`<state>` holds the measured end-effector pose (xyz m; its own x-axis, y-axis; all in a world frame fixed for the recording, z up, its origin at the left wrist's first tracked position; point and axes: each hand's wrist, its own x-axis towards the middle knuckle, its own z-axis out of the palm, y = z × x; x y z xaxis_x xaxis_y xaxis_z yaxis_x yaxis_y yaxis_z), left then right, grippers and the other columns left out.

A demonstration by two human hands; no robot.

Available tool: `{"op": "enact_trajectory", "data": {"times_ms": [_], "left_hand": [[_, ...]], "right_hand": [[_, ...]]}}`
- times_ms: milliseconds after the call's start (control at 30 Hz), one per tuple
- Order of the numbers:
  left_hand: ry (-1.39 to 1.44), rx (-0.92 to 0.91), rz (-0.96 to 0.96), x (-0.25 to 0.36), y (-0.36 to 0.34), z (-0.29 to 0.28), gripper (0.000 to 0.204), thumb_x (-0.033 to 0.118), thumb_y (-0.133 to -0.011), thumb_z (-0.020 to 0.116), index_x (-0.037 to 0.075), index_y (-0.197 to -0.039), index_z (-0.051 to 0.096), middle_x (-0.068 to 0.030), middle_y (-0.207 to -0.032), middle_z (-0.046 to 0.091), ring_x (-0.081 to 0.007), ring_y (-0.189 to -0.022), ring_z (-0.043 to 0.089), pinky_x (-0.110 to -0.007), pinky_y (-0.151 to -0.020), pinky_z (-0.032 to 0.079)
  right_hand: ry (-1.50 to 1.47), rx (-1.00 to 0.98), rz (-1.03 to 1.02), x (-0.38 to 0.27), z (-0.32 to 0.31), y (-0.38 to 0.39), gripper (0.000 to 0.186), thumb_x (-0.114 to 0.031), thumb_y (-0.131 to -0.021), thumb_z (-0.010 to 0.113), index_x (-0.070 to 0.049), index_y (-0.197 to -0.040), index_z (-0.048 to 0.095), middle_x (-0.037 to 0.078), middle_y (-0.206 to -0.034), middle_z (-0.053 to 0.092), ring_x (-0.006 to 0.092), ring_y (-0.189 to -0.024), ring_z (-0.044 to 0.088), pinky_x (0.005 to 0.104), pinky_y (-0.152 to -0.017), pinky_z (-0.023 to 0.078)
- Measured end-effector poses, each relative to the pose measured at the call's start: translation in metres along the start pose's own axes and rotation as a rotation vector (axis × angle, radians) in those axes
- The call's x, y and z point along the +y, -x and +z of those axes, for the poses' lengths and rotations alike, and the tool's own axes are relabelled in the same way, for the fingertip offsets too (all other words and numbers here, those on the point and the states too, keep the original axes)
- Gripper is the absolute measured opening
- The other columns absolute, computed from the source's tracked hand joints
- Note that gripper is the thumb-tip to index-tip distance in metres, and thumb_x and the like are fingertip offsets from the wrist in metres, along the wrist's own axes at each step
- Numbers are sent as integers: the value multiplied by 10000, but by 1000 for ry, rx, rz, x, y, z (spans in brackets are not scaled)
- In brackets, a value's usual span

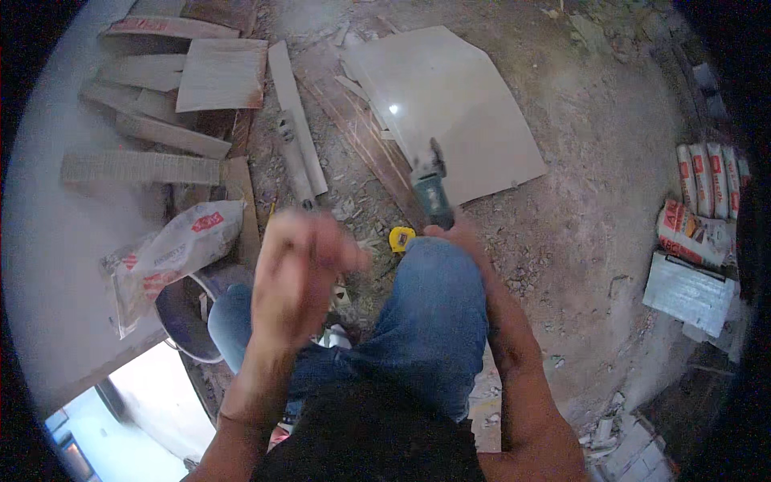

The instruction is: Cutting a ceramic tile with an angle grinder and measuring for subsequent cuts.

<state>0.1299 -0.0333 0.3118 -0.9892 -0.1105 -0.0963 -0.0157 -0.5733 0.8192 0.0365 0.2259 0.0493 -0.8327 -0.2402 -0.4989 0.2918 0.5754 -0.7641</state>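
My right hand grips a dark green angle grinder beside my right knee, its head over the near edge of a large pale tile. My left hand is raised in front of my lap, blurred by motion, so its fingers are unclear. A yellow tape measure lies on the floor between my hands. A long narrow strip with metal fittings lies above my left hand, beside a thin pale offcut.
Cut tile pieces lie along the left, above a white sack and a dark bucket. Stacked bags and a pale panel sit at the right. Brown boards and rubble cover parts of the floor.
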Motion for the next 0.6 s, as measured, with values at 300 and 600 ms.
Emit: {"op": "enact_trajectory", "data": {"times_ms": [300,600], "left_hand": [[3,285,-687,-215,-73,-131,644,438,-852,724,98,-1329,458,-82,-1303,507,-282,-1235,489,-498,-977,442],[-402,192,-614,-264,-112,-126,574,427,-813,760,37,-1192,575,-86,-1061,648,-197,-947,625,-367,-814,492]], "right_hand": [[59,-105,-93,-26,55,-21,823,-471,-699,754,-35,-1336,467,263,-1087,653,424,-1033,644,473,-903,513],[126,-10,-33,-24,57,-19,726,-379,-717,716,-45,-1300,439,247,-1028,658,427,-973,655,489,-847,524]]}}
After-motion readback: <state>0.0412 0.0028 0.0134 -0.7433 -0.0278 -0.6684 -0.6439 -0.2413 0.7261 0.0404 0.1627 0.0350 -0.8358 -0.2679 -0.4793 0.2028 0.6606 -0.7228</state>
